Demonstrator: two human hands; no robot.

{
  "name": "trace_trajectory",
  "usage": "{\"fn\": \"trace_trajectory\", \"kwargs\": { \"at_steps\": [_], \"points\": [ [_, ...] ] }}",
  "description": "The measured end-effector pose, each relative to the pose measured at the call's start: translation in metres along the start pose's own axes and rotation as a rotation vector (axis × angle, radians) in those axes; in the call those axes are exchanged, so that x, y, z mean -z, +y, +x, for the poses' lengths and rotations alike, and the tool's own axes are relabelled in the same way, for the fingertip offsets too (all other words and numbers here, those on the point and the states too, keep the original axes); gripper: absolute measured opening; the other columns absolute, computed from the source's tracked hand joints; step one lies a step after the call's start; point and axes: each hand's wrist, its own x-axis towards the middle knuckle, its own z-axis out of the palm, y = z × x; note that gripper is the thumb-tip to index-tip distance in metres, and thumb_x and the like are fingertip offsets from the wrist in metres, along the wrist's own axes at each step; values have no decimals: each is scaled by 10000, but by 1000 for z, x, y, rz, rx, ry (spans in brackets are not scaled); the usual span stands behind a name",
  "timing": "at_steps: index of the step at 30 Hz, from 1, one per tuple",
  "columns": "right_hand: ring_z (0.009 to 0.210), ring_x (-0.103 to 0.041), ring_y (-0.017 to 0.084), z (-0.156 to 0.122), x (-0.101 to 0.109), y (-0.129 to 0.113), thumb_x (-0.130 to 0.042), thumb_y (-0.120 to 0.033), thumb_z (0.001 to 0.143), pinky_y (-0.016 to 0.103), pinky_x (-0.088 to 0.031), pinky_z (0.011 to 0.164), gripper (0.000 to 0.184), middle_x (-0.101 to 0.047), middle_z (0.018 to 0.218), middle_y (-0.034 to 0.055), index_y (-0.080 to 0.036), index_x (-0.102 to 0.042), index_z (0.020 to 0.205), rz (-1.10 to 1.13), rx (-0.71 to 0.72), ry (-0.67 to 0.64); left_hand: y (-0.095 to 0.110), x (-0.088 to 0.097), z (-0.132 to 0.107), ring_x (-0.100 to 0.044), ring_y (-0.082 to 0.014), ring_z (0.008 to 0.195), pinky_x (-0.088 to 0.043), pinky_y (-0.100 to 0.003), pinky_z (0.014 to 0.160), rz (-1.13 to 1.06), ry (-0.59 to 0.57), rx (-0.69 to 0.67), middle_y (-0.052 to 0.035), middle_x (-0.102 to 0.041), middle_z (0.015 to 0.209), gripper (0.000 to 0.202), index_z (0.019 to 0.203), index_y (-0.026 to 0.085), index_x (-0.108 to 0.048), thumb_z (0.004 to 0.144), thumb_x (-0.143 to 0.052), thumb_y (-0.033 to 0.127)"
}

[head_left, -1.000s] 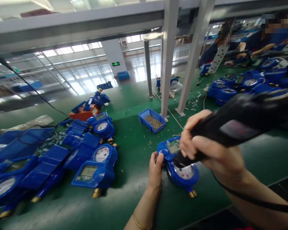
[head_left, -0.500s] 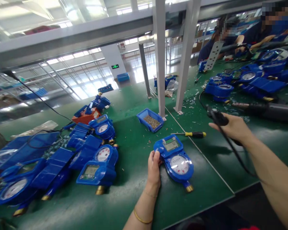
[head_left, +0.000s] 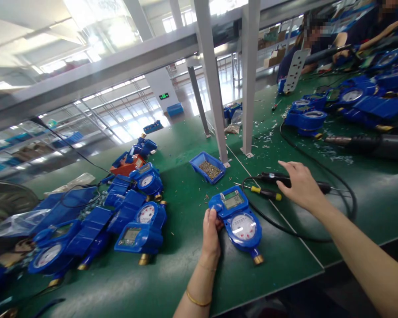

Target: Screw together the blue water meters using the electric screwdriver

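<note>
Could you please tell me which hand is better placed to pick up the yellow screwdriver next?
Probably the right hand: it is open, its fingers close to the yellow screwdriver, while the left hand is holding the meter by its edge.

Blue meter (head_left: 238, 213), lying face up, black corded screwdriver (head_left: 272, 178) lying nearby

Left forearm (head_left: 199, 278), bare, slants up from bottom edge; left hand (head_left: 211, 234) curled in grip, left thumb (head_left: 212, 215) uppermost. Right forearm (head_left: 358, 251), also bare, reaches in from lower right; right hand (head_left: 303, 187) loosely spread, fingers (head_left: 290, 168) extended, apart from right thumb (head_left: 282, 188).
</note>
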Motion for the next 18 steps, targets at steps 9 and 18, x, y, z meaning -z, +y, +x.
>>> {"fn": "trace_trajectory", "kwargs": {
  "at_steps": [9,18],
  "points": [
    [1121,-668,444,-106,-5,-123,-682,-635,716,551,-574,831,1201,-629,1341,243,-79,-150,1638,180,-47,-261,9,-13,-19,-652,-204,874,-524,-288,752,186,121,-45,-84,-689,1010,839,1124,160,-602,687,-710,868],
    [1231,-615,407,-68,-14,-88,-689,-784,520,558,-441,1105,1334,-612,1361,201,-113,-289,1602,603,-452,-357,10,1,-43,-713,-295,920,-544,-403,892,185,123,223,-189,-744,961,931,1017,110,-639,478,-850,840]
  ]
}}
